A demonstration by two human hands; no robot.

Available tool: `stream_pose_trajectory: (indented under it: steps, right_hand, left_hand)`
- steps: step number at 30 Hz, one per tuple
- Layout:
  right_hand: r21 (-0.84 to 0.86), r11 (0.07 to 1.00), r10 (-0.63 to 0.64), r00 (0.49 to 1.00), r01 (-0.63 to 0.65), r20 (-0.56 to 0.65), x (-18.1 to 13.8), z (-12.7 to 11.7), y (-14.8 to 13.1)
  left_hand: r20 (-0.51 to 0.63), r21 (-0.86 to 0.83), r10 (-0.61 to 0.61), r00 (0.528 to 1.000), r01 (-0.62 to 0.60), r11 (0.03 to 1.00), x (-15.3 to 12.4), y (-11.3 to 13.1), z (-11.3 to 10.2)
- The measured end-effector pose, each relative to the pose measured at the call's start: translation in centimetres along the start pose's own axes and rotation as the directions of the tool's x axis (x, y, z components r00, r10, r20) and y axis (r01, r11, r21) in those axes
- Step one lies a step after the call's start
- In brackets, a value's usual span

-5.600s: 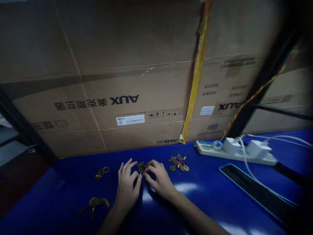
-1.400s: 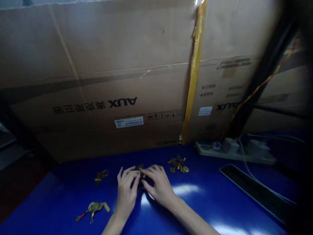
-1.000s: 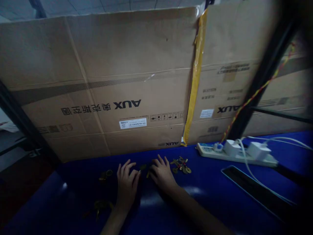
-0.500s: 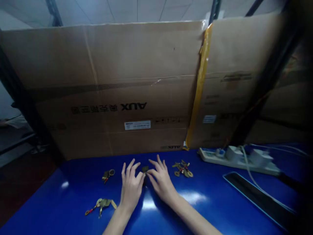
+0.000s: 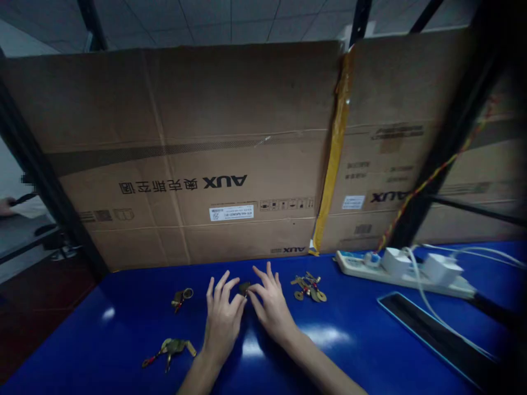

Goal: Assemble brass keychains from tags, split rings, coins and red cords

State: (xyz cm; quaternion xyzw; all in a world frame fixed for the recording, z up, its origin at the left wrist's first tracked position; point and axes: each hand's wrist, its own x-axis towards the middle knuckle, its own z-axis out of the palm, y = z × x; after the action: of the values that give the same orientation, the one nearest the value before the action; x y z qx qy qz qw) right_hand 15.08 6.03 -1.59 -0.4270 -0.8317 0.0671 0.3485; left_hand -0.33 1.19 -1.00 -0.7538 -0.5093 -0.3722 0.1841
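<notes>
Apparently neither hand grips anything: a small brass charm [image 5: 245, 287] lies on the blue table [image 5: 102, 340] between the left hand [image 5: 222, 323] and right hand [image 5: 272, 310], both open with fingers spread, near a cluster of brass coins [image 5: 308, 288] and a brass key ring [image 5: 181, 299].

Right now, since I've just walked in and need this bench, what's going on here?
Someone is working at a blue table with bare hands. The left hand and right hand are spread, fingertips either side of a small dark metal piece; whether they touch it is hard to tell. To the right lies a cluster of brass coin charms; to the left, a small ring charm and a larger brass piece with red cord. Further right sits a power strip with white adapters, before large AUX cartons.
</notes>
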Motion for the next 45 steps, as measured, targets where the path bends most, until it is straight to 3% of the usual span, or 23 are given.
stream_pose_trajectory:
  steps: [5, 12, 32, 39, 45]
  right_hand:
    - [-0.033, 0.999, 0.018, 0.987, -0.012, 0.157, 0.6, -0.2, 0.7]
    - [-0.234, 0.971, 0.095, 0.978, -0.050, 0.185, 2.6, -0.1, 2.9]
    - [-0.237, 0.968, 0.102, 0.993, -0.087, 0.053, 3.3, 1.7, 2.3]
    - [-0.115, 0.992, -0.050, 0.997, 0.057, 0.056, 1.5, -0.9, 1.7]
    - [-0.002, 0.988, -0.153, 0.988, 0.153, -0.037, 1.1, -1.5, 0.0]
  left_hand:
    - [-0.011, -0.020, -0.039, 0.999, 0.039, 0.999, -0.1, -0.3, 0.0]
    - [-0.029, -0.015, -0.076, 0.997, 0.076, 0.997, 0.1, -0.9, 0.0]
    - [-0.046, 0.011, -0.056, 0.997, 0.056, 0.998, 0.1, -0.9, 0.1]
    - [-0.048, 0.011, -0.068, 0.997, 0.068, 0.998, 0.2, -1.0, -0.1]
    - [-0.021, 0.049, -0.032, 0.999, 0.033, 0.998, 0.1, -0.5, 0.0]
